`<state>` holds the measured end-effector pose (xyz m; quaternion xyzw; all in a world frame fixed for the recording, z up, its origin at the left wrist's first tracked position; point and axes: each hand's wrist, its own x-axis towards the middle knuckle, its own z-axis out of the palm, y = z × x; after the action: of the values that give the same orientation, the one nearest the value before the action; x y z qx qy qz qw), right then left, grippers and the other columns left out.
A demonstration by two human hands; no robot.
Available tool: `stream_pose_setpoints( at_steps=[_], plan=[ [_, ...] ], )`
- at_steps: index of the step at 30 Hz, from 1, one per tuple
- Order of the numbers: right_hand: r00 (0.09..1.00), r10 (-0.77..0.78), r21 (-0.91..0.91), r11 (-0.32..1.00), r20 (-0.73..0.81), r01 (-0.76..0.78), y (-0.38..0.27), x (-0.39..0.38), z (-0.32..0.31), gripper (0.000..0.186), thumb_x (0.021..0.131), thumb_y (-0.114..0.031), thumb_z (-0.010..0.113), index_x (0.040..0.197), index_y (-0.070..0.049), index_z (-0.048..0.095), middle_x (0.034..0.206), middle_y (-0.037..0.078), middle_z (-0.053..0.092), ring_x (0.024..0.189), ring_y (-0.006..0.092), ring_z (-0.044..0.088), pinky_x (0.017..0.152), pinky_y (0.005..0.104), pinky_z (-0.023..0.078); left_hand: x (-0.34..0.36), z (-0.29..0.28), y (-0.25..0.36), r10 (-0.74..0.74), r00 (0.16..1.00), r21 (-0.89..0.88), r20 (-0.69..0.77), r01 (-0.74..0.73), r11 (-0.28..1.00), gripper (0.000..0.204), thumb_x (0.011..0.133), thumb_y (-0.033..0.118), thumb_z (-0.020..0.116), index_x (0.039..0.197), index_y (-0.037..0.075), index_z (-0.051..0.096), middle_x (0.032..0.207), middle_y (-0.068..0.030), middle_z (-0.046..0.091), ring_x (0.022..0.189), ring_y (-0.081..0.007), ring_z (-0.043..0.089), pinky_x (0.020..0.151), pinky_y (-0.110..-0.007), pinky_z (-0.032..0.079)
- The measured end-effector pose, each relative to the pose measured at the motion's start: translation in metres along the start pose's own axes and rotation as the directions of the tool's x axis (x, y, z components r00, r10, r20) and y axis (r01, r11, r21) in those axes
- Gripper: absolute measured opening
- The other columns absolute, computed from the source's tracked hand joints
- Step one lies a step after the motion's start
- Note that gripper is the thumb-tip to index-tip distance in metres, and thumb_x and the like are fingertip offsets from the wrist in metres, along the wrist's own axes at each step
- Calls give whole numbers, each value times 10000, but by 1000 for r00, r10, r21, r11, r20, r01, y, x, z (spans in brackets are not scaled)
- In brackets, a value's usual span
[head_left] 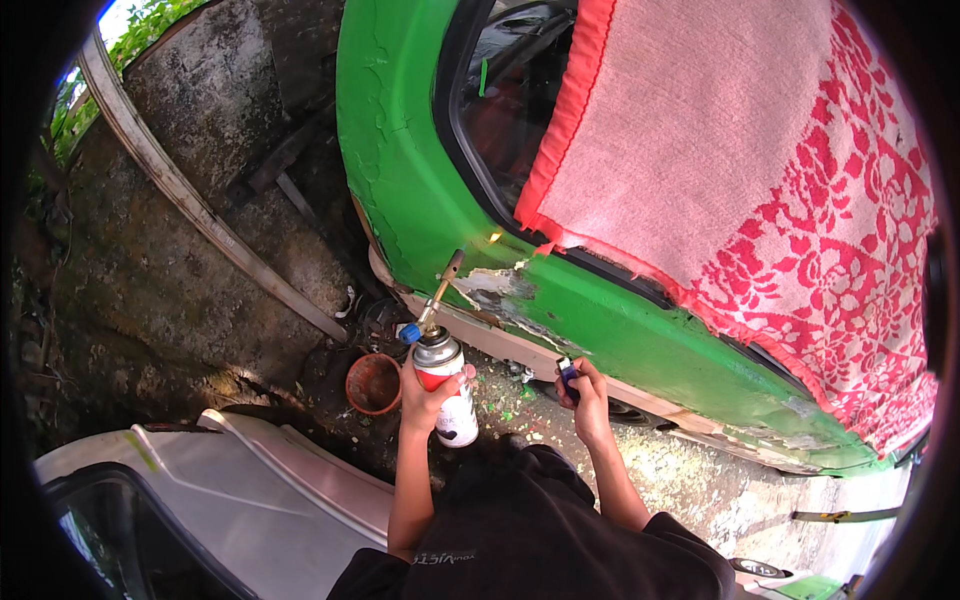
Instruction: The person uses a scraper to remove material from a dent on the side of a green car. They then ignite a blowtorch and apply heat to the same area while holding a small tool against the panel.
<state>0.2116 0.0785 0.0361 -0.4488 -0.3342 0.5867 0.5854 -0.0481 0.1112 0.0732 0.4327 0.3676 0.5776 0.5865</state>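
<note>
My left hand [426,392] is wrapped round a white and red gas canister [457,416], held upright in front of me. Screwed on its top is a torch head [436,303] with a blue knob and a brass tube, its dark nozzle tilted up toward the green car body [400,200]. No flame shows at the nozzle. To the right, my right hand [588,398] closes on a small dark blue lighter [568,374] with a metal top. Beyond the nozzle, the green paint is peeled away in a pale, ragged patch [495,287].
A pink and red patterned towel [700,150] drapes over the green car. At lower left stands a silver car [220,490]. A brown pot [374,384] sits on the ground left of the canister. Paint flakes litter the concrete [680,465]. A long pale strip [200,205] curves along the left.
</note>
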Motion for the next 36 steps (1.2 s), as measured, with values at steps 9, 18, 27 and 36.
stream_pose_setpoints(
  at_steps=[9,18,27,36],
  plan=[
    [1000,3,-4,1000,-4,-3,0,2,3,183,850,-84,430,988,-25,534,679,45,507,540,86,368,492,248,281,-6,-16,-20,-35,998,5,-60,36,999,476,759,42,783,1164,15,535,963,-76,650,792,-163,671,710,-318,570],
    [1000,12,-1,1000,22,-12,3,6,1,183,851,-89,431,990,-24,532,676,50,505,535,91,368,490,246,289,-10,-19,-24,-51,993,-2,-105,51,999,452,754,37,781,1146,22,555,980,-66,651,815,-158,667,730,-314,561],
    [1000,19,-29,999,25,-18,2,6,8,181,854,-93,431,994,-32,528,672,46,499,529,87,354,484,246,276,-13,-22,-14,-66,996,-33,-65,64,997,450,760,19,764,1152,8,543,968,-84,660,817,-174,679,720,-336,581],
    [999,17,-31,999,35,-16,0,7,12,161,861,-84,424,984,-38,517,673,35,493,541,81,351,492,249,274,-20,-32,-25,-76,993,3,-94,77,997,463,764,16,760,1166,12,531,956,-87,654,805,-179,677,710,-336,586]
  ],
)
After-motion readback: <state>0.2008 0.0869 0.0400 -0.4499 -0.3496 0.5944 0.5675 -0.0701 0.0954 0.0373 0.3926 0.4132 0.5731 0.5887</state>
